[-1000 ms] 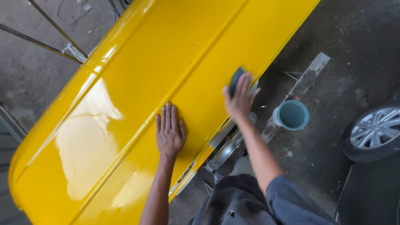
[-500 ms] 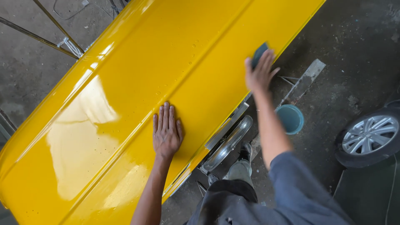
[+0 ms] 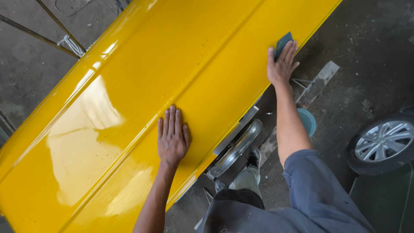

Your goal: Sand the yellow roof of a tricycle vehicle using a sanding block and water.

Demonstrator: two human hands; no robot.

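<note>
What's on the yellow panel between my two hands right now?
In the head view, only bare glossy yellow panel lies between the flat left hand and the right hand, which presses a dark sanding pad; a raised crease crosses it.

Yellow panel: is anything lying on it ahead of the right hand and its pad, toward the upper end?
Nothing visible. The right hand presses a dark teal pad flat near the edge of the yellow panel; the glossy surface beyond carries only small droplets. The left hand rests flat lower down, behind it.

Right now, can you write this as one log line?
left hand: flat on yellow panel | right hand: pressing dark pad on panel | bucket: on floor
</note>
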